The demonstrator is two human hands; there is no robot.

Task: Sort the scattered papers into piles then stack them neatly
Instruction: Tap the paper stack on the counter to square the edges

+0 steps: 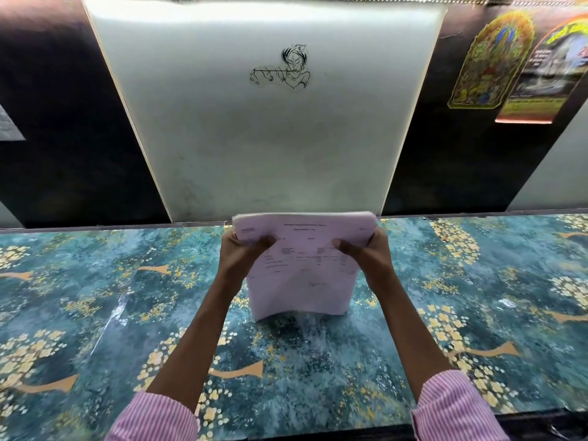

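Teal covering printed with yellow blossoms and tan branches spreads over the counter (95, 313), which runs the width of the view. Behind its far edge stand a dark wall and a white panel (270, 148) bearing a black line-drawn sticker (283, 70) of a figure playing a flute. Two colourful posters (496, 62) hang on the wall at the upper right. Both hands hold a stack of papers (305, 275) upright near the far edge of the counter, about midway along it. The left hand (245, 253) grips the stack's left side, thumb on the front sheet and fingers curled behind. The right hand (366, 254) grips the right side in the same way, thumb pressed on the front. The sheets are pale, with faint printed lines and a signature low on the front page, and their top edges are roughly level. The lower edge bows slightly and sits down at the counter, but blur there hides whether it touches. Pink-striped sleeves (458, 409) cover both forearms near the counter's near edge.
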